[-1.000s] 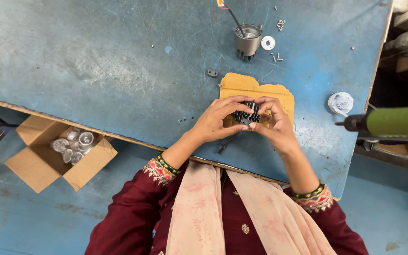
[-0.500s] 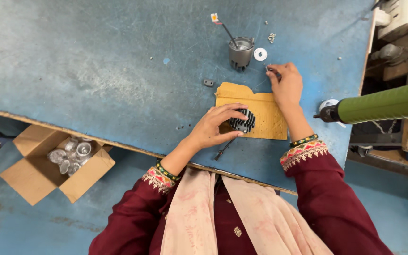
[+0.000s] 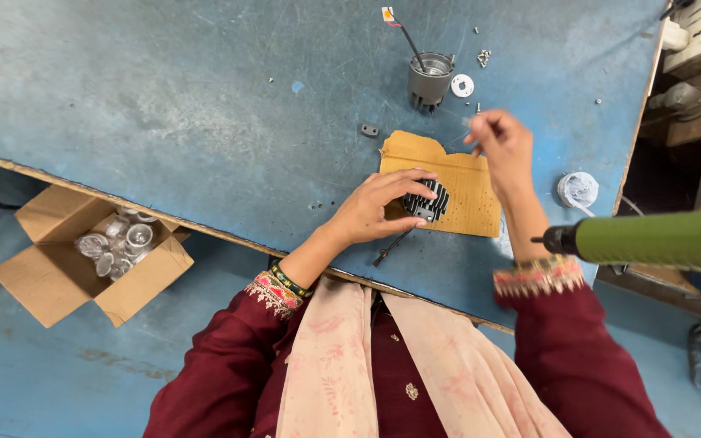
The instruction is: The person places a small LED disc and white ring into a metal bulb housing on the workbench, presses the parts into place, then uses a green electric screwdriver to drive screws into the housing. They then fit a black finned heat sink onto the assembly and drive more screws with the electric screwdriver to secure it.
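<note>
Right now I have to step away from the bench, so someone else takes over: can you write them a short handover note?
Left hand: on the black finned part, steadying it on the cardboard sheet on the blue table.
Right hand: raised above the cardboard, fingertips pinched; too small to tell what they hold.
Nearby: grey finned housing with its wire, white ring, loose screws, green power screwdriver at the right.
Done: part is seated on the cardboard.
Left: screwdriver untouched; loose screws remain on the table.

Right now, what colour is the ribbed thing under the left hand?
Black, seen from the head view: the ribbed part on tan cardboard.
</note>
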Demonstrator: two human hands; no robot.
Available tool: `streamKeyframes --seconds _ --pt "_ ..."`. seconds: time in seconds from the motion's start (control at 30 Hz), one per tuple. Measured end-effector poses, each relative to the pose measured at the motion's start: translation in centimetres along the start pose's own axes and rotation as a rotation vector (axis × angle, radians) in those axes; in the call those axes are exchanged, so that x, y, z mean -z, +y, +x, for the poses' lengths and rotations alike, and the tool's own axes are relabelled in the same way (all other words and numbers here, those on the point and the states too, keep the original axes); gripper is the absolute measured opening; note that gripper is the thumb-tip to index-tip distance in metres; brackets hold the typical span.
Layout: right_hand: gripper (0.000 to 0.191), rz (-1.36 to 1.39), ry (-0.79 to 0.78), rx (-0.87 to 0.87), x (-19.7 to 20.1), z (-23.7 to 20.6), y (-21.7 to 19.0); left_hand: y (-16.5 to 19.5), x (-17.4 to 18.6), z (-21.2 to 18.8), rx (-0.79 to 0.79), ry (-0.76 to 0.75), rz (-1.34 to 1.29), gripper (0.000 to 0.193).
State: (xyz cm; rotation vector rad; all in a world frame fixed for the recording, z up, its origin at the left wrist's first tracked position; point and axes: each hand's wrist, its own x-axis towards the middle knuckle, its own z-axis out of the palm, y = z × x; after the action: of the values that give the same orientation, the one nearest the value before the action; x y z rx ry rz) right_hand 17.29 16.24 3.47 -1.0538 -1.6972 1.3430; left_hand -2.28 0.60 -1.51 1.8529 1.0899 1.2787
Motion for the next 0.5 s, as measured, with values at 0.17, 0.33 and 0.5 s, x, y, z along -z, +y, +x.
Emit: streamKeyframes --seconds 0.17,0.33,0.5 --pt "0.003 -0.008 -0.437 0.059 1.4 -6.2 0.0 -0.5 -0.3 0.0 0.001 0.008 0.014 0.043" --pt "0.011 -0.27 -0.436 0.239 0.9 -8.3 -0.7 -0.8 -0.5 -0.1 -0.01 0.017 0.015 0.044" --pt "0.012 -0.384 -0.369 0.243 -0.3 -8.9 -1.3 -1.0 -0.7 -0.1 -0.018 0.029 0.003 0.045"
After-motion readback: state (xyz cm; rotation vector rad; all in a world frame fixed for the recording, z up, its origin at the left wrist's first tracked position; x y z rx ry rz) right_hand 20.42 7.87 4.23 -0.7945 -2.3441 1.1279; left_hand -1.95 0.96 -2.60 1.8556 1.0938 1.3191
